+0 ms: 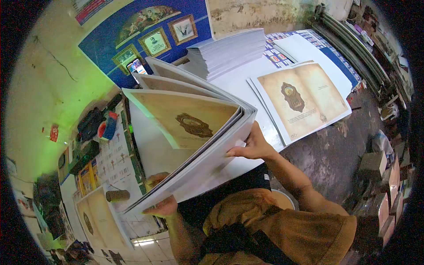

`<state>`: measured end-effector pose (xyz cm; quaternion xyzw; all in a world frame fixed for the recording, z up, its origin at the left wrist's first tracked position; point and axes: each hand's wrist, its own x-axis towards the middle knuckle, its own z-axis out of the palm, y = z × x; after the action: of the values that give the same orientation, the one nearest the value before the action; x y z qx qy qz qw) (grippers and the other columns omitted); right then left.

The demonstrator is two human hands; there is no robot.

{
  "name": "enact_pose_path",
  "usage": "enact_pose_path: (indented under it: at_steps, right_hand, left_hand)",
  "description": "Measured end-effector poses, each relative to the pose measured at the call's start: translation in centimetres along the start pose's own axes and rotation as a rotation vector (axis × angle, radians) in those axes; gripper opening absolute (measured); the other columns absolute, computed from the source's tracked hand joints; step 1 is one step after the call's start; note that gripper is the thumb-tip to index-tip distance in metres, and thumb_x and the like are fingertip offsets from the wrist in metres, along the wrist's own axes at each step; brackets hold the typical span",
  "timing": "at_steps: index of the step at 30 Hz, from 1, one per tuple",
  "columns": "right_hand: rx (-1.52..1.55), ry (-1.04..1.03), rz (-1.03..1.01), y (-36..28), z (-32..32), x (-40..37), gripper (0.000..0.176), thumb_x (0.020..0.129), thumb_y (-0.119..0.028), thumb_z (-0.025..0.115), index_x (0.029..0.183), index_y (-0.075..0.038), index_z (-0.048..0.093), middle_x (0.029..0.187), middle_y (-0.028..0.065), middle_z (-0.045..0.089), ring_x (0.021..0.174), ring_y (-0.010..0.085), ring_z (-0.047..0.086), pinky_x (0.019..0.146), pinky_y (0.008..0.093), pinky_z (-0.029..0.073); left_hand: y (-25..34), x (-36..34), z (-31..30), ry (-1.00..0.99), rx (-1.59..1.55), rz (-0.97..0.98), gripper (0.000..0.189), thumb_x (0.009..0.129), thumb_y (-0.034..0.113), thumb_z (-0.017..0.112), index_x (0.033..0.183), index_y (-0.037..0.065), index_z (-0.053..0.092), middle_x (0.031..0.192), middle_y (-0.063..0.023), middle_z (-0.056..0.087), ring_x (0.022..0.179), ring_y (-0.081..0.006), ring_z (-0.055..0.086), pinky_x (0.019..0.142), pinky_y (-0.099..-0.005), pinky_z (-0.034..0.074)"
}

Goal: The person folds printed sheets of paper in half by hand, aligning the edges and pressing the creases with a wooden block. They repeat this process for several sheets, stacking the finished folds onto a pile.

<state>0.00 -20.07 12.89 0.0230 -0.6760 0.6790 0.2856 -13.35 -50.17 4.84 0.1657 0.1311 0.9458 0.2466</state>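
Note:
A thick sheaf of large printed sheets (198, 165) is held up and tilted between my two hands, bent so that its upper leaves fan apart. The leaf facing up shows a brown page with an ornate clock picture. My left hand (162, 206) grips the lower left edge, partly hidden by the paper. At the right edge, my right hand (252, 145) is closed on the sheaf, thumb on the near face and fingers mostly hidden behind it. Just right of the sheaf lies a pile of matching clock-print sheets (304, 99).
A tall stack of white paper (234, 55) stands at the back of the white table. A phone (136, 67) leans against the blue poster (104, 46). Another clock print (104, 221) and a brown cylinder (118, 195) are at lower left. Boxes (373, 168) stand at right.

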Motion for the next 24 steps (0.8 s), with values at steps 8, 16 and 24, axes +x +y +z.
enact_pose_path:
  at_steps: [8, 16, 24]
  right_hand:
    - [-0.051, 0.055, 0.021, 0.7, -0.1, -0.4, 0.076, 0.059, -0.025, 0.091, 0.121, -0.001, 0.053, 0.114, 0.0098, 0.061, 0.109, 0.0176, 0.054, 0.096, 0.0353, 0.043]
    - [-0.060, 0.074, 0.098, 3.1, -0.6, -1.7, 0.062, 0.056, -0.026, 0.092, 0.105, -0.001, 0.062, 0.096, 0.0060, 0.067, 0.093, 0.0164, 0.061, 0.086, 0.0340, 0.049]
    - [-0.138, 0.053, 0.061, 4.5, -3.2, -1.9, 0.053, 0.072, -0.027, 0.082, 0.112, 0.001, 0.061, 0.108, 0.0090, 0.065, 0.103, 0.0175, 0.058, 0.091, 0.0363, 0.046]
  left_hand:
    - [4.2, 10.8, -1.7, -0.142, 0.907, 0.284, 0.074, 0.084, 0.054, 0.057, 0.134, 0.003, 0.041, 0.137, -0.0181, 0.041, 0.125, -0.0329, 0.043, 0.101, -0.0456, 0.036]
    - [-1.8, 22.8, 5.3, -0.332, 1.440, -0.194, 0.081, 0.074, 0.019, 0.079, 0.139, 0.007, 0.034, 0.139, -0.0097, 0.042, 0.125, -0.0228, 0.044, 0.104, -0.0387, 0.037]
    - [-5.7, 24.3, 6.4, -0.327, 1.433, -0.408, 0.040, 0.077, 0.020, 0.078, 0.110, 0.001, 0.065, 0.102, -0.0071, 0.068, 0.095, -0.0166, 0.061, 0.088, -0.0324, 0.048]
